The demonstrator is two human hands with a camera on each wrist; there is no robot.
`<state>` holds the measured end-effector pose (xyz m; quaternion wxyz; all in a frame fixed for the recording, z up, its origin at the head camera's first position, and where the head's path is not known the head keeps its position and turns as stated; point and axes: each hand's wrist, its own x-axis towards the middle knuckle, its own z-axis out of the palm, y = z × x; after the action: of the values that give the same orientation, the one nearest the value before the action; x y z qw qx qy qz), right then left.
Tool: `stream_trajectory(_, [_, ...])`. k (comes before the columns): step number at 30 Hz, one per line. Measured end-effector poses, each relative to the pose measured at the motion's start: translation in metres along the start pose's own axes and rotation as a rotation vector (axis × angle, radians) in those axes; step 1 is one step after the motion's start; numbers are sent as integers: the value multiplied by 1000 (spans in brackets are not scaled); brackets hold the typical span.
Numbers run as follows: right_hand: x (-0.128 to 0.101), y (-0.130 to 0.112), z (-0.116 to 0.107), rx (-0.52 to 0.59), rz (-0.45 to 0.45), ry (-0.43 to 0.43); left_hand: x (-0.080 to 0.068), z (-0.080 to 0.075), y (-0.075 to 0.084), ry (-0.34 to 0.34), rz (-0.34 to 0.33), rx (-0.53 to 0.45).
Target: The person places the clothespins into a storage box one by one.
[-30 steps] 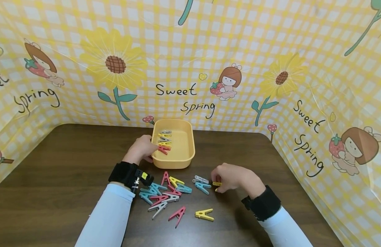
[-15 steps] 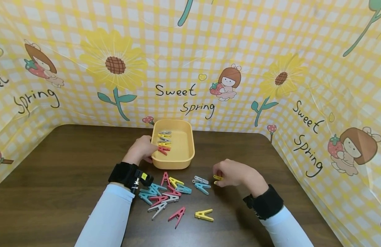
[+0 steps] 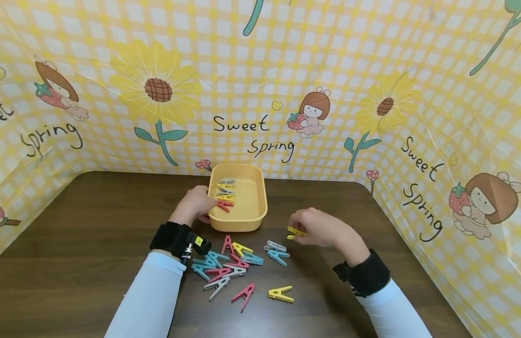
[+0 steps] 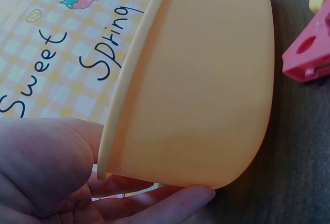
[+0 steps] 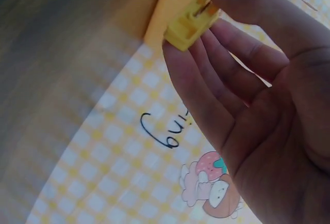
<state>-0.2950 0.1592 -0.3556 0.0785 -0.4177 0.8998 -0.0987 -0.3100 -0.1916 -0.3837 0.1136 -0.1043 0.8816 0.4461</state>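
Brown tabletop — tub in left hand's grasp, yellow clothespin in right hand's pinch

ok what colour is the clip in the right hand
Yellow; the clip in the right hand shows best in the right wrist view.

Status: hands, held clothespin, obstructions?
Left hand grips yellow tray. Right hand pinches yellow clothespin above tabletop. Nothing seen between that clothespin and tray.

Right-wrist view: the right hand's thumb covers part of the yellow clothespin; the tabletop is blurred. Left-wrist view: the yellow basin's inside is hidden, and the right edge crops a pink clothespin.
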Motion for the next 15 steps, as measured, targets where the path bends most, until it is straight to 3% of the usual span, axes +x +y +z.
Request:
stream_trajectory(4, [10,-9,-11,-5,-1,64,1,0,2,2,-13,-1])
stream_trajectory(8, [36,-27,-33,2,-27,93,-1,-1,4,0,-22,-3])
stream_trajectory(11, [65,-41,-53,-8,-23,53,-2,-1,4,-1,-23,-4])
stream_trajectory(15, [108,-58,-71,-32,41,-78,-1,0,2,-1,-15,-1])
